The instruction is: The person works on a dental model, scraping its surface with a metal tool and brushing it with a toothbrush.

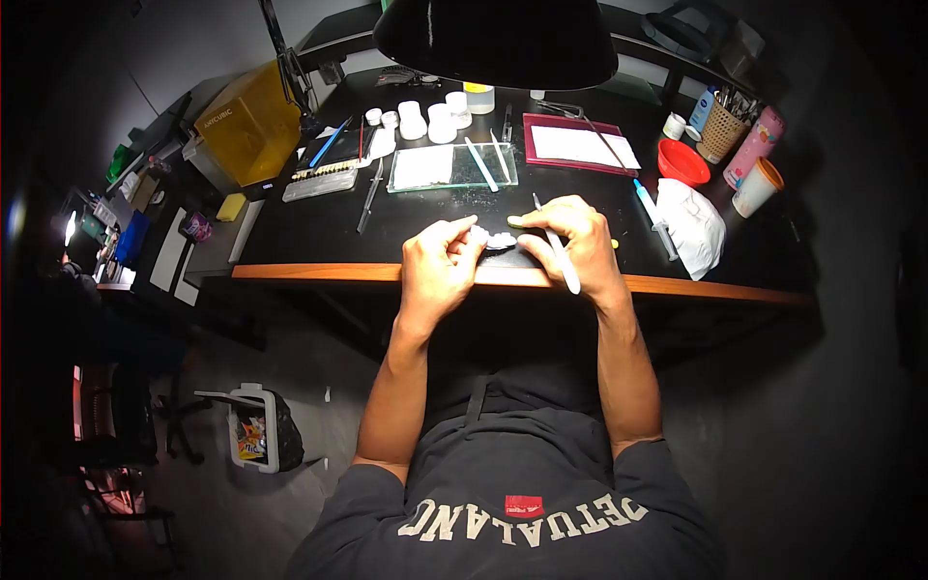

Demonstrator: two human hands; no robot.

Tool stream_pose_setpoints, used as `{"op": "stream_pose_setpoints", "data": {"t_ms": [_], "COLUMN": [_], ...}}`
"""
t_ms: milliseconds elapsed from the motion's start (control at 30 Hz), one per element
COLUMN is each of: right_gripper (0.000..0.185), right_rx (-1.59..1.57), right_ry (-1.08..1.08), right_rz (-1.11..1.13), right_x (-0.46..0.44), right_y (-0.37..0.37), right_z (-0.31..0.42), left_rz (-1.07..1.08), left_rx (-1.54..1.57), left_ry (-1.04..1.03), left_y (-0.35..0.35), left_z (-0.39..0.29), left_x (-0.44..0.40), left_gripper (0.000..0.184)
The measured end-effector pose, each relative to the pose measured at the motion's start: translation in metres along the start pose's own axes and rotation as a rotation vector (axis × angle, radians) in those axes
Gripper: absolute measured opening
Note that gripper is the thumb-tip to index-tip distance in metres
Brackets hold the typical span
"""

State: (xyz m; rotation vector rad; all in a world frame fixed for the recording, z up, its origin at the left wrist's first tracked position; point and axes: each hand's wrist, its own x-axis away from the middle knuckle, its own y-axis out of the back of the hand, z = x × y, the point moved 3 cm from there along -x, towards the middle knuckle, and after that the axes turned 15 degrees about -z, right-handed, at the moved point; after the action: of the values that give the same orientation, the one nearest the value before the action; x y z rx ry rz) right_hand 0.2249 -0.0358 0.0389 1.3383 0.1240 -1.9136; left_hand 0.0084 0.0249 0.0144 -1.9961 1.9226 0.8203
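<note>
My left hand [440, 263] is closed, its thumb and fingers pinching a small white piece [499, 241] that looks like a dental model, just above the table's front edge. On the other side my right hand [582, 244] is closed around a slim tool with a white handle [565, 266]. The handle points down toward me, and the thin other end sticks up past the fingers. Right fingertips are close to the white piece; whether they touch it I cannot tell. A small yellow-green spot [515, 221] shows at the right index fingertip, too small to name.
Beyond my hands lie a glass slab [454, 184], a dark red slab with white paper [582, 146], and white jars [413, 120]. To the right are a syringe [657, 224], white tissue [691, 227] and red bowl [682, 162]. A lamp [495, 43] hangs overhead.
</note>
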Motion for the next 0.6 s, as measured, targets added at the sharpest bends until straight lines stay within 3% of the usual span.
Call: {"op": "stream_pose_setpoints", "data": {"t_ms": [167,600], "right_gripper": [0.026,0.025], "right_rx": [-0.026,-0.112], "right_ry": [0.104,0.021], "right_rz": [0.071,0.104], "right_x": [-0.0037,0.0012], "right_y": [-0.0036,-0.0055], "right_z": [0.0065,0.0044], "left_rz": [0.017,0.083], "left_rx": [-0.056,-0.007], "left_ry": [-0.03,-0.099], "left_y": [-0.0006,0.001], "left_z": [-0.0023,-0.0047], "left_x": [-0.0012,0.0013], "left_gripper": [0.028,0.048]}}
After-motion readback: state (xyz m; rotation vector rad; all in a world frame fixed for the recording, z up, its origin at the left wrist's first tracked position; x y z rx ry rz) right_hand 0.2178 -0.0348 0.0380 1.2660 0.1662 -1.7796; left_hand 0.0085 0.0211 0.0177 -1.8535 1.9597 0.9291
